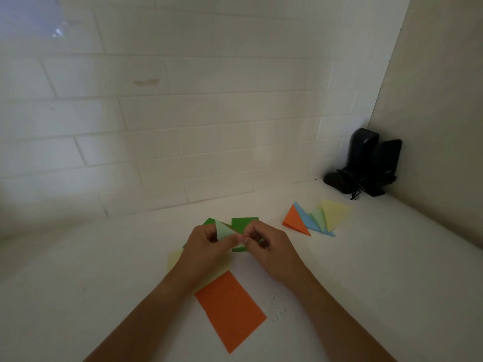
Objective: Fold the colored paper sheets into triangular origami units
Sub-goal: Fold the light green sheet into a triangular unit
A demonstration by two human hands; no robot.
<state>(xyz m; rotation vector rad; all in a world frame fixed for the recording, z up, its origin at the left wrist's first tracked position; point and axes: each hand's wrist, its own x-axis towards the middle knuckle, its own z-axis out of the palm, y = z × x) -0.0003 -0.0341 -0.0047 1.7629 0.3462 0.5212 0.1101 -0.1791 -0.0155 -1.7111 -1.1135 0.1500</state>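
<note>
My left hand [206, 246] and my right hand [266, 244] meet over the middle of the white table, and both pinch a small light green folded paper piece [224, 229] with a pointed tip up. Beneath the hands lie dark green sheets [244, 222], partly hidden. A flat orange sheet [230, 309] lies nearer me, between my forearms. A pale yellow sheet [174, 258] peeks out under my left wrist. To the right lies a row of folded triangular units: orange [295, 220], blue [309, 220], light green [319, 218] and yellow [333, 212].
The white table [104, 283] meets a white brick-pattern wall [183, 126] at the back and a beige wall at the right. Black objects with a cable [366, 163] stand in the back right corner. Small dark specks [277, 307] dot the table right of the orange sheet.
</note>
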